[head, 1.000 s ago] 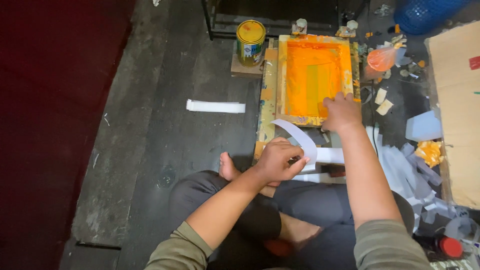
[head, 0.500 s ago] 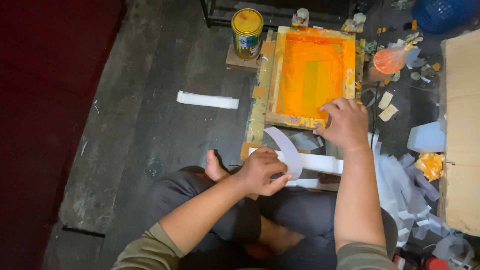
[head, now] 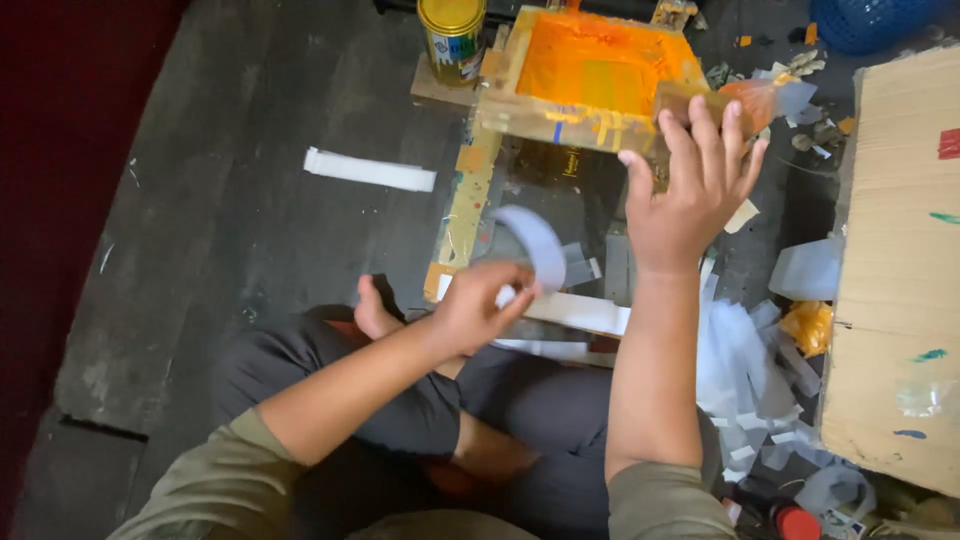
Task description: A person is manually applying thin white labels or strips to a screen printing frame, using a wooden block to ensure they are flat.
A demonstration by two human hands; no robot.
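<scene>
My right hand (head: 690, 195) has its fingers spread on the near edge of a wooden printing frame (head: 560, 115), whose screen is coated in orange ink. It holds that edge tilted up off the base. My left hand (head: 480, 305) pinches a curved white paper strip (head: 535, 245) just above the dark glass base board (head: 560, 195). Another white strip (head: 575, 312) lies flat across the board's near edge, in front of my crossed legs.
A yellow paint tin (head: 452, 35) stands left of the frame. One white strip (head: 370, 170) lies on the dark floor. At right are a cardboard sheet (head: 900, 280), a heap of white strips (head: 740, 375), an orange bag (head: 770, 95) and a blue basket (head: 870, 20).
My right hand has raised the frame's near edge from lying flat on the base. My left hand has lifted the curved strip slightly toward me.
</scene>
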